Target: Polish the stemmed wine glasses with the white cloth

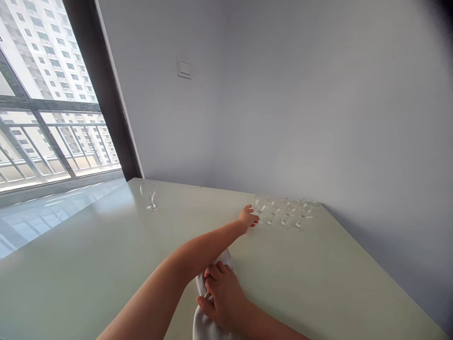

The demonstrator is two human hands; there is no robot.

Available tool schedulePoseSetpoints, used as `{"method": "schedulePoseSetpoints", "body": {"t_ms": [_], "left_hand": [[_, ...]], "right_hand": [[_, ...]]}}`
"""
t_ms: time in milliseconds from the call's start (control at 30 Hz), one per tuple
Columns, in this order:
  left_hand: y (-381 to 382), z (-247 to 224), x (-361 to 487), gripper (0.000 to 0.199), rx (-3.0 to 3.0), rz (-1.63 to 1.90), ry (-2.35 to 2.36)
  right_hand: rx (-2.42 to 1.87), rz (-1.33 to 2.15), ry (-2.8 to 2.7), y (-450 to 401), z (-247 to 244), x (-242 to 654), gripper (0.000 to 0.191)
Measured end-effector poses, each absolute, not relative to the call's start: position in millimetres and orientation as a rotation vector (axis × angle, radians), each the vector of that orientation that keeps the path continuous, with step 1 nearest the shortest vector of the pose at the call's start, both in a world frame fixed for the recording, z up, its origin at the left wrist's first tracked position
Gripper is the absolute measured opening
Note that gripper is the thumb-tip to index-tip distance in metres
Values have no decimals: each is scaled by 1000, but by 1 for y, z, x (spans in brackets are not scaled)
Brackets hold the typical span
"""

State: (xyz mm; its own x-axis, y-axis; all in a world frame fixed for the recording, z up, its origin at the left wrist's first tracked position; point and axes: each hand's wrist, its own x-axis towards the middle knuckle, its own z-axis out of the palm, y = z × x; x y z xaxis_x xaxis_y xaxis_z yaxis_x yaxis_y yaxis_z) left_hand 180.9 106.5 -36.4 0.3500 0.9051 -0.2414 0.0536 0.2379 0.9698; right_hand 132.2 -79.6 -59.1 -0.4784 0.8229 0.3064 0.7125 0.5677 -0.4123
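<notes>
My left hand (248, 218) stretches across to the leftmost stemmed glass (261, 203) of a cluster on the right. Its fingers are apart beside the glass's stem; whether they touch it I cannot make out. Several more clear stemmed glasses (293, 208) stand upright close together there. Near the front edge of the view, my right hand (224, 297) is closed over a light grey cloth (203, 326), its fingers curled into the fabric. My left forearm crosses above the cloth and hides part of it.
A single stemmed glass (148, 194) stands at the far left of the glossy pale green table (106, 255). Grey walls (283, 118) meet behind the table, with a light switch (184, 68) on one. A window (53, 108) is at the left.
</notes>
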Motion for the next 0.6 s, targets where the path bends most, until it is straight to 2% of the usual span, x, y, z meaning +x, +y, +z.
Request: {"method": "schedulePoseSetpoints", "body": {"t_ms": [100,333,467,600], "left_hand": [[110,-40,203,71,1179,756,1017],[117,-45,204,31,1151,767,998],[122,-41,166,24,1145,878,1024],[130,-35,88,23,1135,1023,1060]], "right_hand": [[-1193,299,-2311,-78,-62,134,20],[-1172,283,-2291,-77,-62,134,20],[-1192,324,-2303,-79,-57,134,19],[-1192,327,-2310,-80,-56,134,16]]}}
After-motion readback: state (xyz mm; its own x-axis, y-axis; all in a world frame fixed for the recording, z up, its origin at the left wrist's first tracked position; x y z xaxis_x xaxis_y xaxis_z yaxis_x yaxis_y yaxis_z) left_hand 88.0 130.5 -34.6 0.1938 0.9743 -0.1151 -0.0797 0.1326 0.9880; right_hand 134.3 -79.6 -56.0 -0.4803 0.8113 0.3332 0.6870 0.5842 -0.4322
